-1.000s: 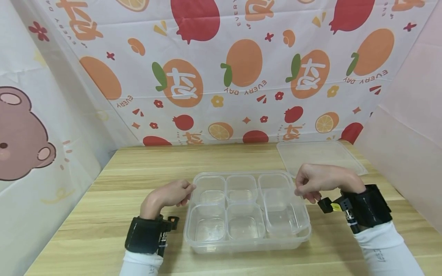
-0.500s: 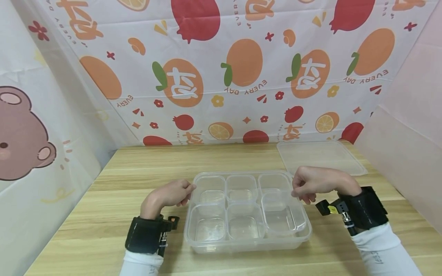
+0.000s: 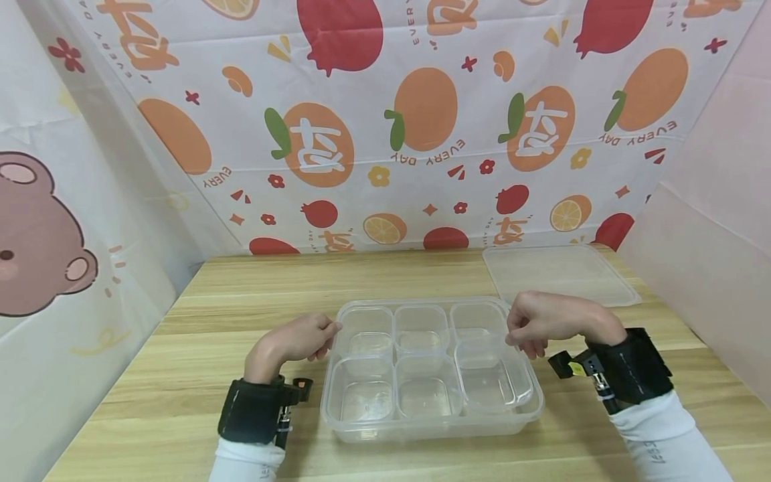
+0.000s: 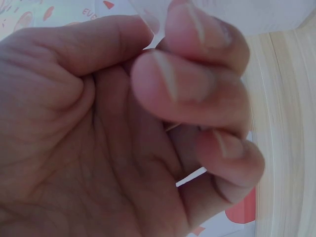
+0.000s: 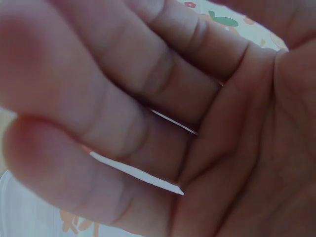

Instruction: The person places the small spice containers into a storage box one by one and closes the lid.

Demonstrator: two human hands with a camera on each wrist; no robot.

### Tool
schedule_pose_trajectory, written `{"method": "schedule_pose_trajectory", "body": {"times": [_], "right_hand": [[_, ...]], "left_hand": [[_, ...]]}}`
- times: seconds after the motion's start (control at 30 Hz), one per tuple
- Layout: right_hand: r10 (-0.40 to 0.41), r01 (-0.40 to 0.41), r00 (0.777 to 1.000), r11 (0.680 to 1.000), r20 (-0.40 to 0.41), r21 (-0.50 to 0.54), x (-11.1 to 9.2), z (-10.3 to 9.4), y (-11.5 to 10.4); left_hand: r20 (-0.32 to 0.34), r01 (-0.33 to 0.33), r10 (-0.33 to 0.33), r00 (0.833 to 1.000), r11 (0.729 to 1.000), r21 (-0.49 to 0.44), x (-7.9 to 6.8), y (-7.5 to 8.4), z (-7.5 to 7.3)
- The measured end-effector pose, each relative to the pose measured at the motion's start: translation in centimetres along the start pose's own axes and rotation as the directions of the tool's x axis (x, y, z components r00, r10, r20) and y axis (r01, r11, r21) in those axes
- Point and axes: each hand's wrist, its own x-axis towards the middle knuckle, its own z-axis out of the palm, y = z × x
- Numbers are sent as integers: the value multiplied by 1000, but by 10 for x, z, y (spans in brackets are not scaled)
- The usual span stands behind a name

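A large clear plastic box sits on the table in the head view. Inside it stand several small clear containers, among them a front-left one. My left hand pinches the box's left rim; in the left wrist view, a frosted plastic wall shows past its curled fingers. At the box's right side, my right hand pinches the edge of the front-right small container, which sits slightly askew and overlaps the container behind it. The right wrist view shows my loosely bent fingers.
A flat clear lid lies at the table's back right. Behind the wooden table hangs a fruit-print cloth, with a bear-print cloth on the left and a pale wall on the right.
My right hand has shifted a little left and down, bringing the front-right small container left with it, closer to its neighbours. The left hand stays at the box's rim.
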Motion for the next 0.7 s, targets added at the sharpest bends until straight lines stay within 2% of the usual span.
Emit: {"method": "schedule_pose_trajectory", "body": {"times": [0.53, 0.7], "right_hand": [[3, -3, 1000, 1000, -5, -23, 3, 5, 4], [-31, 31, 999, 998, -12, -52, 5, 7, 5]], "left_hand": [[4, -14, 14, 1000, 1000, 2, 1, 0, 0], [5, -12, 12, 1000, 1000, 2, 1, 0, 0]]}}
